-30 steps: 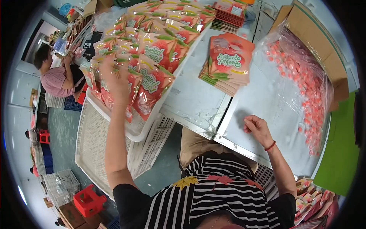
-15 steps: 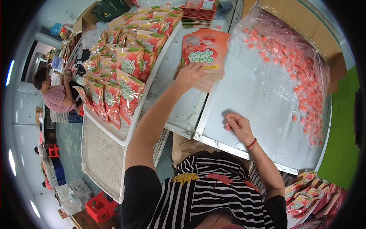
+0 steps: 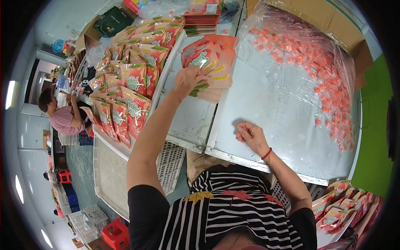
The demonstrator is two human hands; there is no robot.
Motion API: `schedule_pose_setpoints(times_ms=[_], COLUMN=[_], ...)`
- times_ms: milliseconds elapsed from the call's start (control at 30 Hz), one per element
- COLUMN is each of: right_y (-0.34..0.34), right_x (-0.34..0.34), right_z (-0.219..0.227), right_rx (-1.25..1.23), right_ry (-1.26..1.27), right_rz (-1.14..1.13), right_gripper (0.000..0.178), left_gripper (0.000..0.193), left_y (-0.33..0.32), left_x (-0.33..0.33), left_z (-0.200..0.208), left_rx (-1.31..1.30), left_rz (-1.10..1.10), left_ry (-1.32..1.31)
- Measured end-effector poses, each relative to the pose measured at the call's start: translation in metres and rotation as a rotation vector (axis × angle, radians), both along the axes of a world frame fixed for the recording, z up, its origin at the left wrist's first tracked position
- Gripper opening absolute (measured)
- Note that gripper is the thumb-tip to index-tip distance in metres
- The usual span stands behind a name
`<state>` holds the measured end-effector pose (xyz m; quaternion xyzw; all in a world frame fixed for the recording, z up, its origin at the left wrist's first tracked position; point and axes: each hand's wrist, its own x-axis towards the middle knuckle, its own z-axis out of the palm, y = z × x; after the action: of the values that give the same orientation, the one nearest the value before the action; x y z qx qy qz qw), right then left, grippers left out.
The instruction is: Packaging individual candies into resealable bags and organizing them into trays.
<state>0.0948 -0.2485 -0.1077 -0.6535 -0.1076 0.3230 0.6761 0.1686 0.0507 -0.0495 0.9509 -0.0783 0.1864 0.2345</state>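
Note:
A fanned stack of flat, peach-coloured pouches [image 3: 216, 79] lies on the table's left part. My left hand [image 3: 188, 81] rests on the stack's left edge, fingers stretched over the printed fronts and not wrapped round any pouch. Above the bare tabletop, my right hand [image 3: 253, 136] is held with its fingers curled in and the thumb pressed to them. What those fingers hold, if anything, is hidden. Small wrapped red-orange candies [image 3: 329, 98] lie heaped on clear plastic film, to the right of both hands.
Filled pouches [image 3: 133, 83] stand in rows in a white tray [image 3: 160, 79] at left. Behind the flat stack sits another pile of pouches [image 3: 202, 18]. A cardboard box [image 3: 321, 21] edges the candies. More filled pouches [image 3: 337, 208] are at lower right. A person [image 3: 66, 112] sits far left.
My left hand has drawn back toward me over the stack, and the pouches are now fanned wider. My right hand stays curled in nearly the same place. The whole view has shifted slightly.

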Motion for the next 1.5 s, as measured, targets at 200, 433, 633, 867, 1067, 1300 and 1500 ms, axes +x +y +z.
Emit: schedule_pose_setpoints(times_ms=[200,433,633,867,1067,1300,1500], right_y=[0.03,0.01,-0.002,0.007,-0.038,-0.021,-0.026], right_x=[0.025,0.047,0.041,0.021,0.05,0.031,0.042], right_z=[0.06,0.034,0.033,0.043,0.016,0.044,0.014], right_rx=[-0.069,-0.163,-0.113,-0.247,0.091,0.655,0.988], right_ry=[-0.562,-0.489,-0.335,-0.808,0.396,0.726,0.707], right_rz=[-0.402,-0.29,-0.326,-0.55,-0.03,-0.366,-0.128], right_gripper=[0.021,0.019,0.015,0.015,0.029,0.026,0.031], left_gripper=[0.025,0.021,0.016,0.034,0.035,0.043,0.036], left_y=[-0.094,-0.123,-0.117,-0.17,-0.182,-0.197,-0.219], left_x=[-0.036,-0.05,-0.053,-0.058,-0.072,-0.075,-0.083], left_z=[0.046,0.04,0.032,0.019,-0.003,-0.003,0.001], left_rx=[-0.098,-0.186,-0.145,0.128,0.129,0.048,-0.02], left_rz=[-0.169,-0.217,-0.088,-0.106,-0.15,-0.187,-0.215], left_ry=[-0.06,-0.01,-0.013,-0.078,-0.098,-0.157,-0.183])
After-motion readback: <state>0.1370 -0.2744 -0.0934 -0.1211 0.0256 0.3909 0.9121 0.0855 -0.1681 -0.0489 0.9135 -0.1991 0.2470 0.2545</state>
